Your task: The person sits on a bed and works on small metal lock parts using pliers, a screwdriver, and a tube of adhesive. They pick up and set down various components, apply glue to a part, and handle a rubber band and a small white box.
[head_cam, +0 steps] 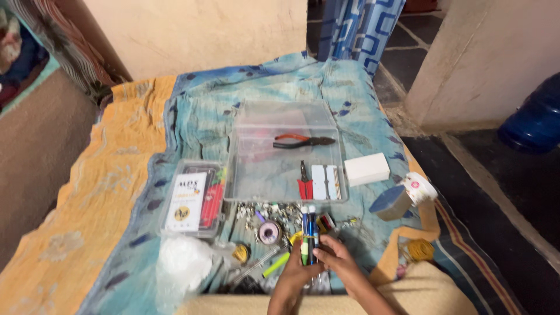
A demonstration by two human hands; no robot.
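Note:
Both my hands meet at the bottom centre over a blue patterned cloth (198,116). My left hand (291,279) and my right hand (339,263) together grip a small bundle of slim tools or pens (308,233), blue and green, pointing away from me. Just beyond the bundle lies a scatter of small metal parts (269,211), a little spool (269,231) and a yellow-green pen (275,265). Farther off sits a clear plastic tray (256,169) holding orange-handled pliers (303,140), small red-handled cutters (304,182) and a pale card with thin tools (324,182).
A clear case with a white card and red items (192,199) lies left of the tray. A white box (366,169), a grey-blue block (391,202) and a tape roll (421,186) lie right. A crumpled plastic bag (182,262) sits lower left. A blue barrel (534,116) stands on the dark floor.

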